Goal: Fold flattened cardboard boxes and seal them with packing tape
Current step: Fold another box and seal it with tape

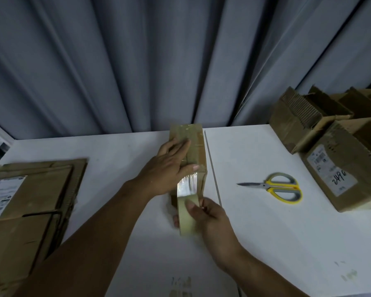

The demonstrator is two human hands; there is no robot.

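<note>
My left hand (pixel 171 166) lies flat on top of the box (pixel 198 146), fingers straight, pressing it down at the middle of the white surface (pixel 255 232). My right hand (pixel 211 215) grips the tape roll (pixel 187 217) just in front of the box, thumb on its face, fingers curled round it. A shiny strip of tape (pixel 186 186) runs from the roll up to the box's near edge. Scissors (pixel 276 187) lie to the right, apart. Flat cardboard (pixel 30 189) is stacked on the left.
</note>
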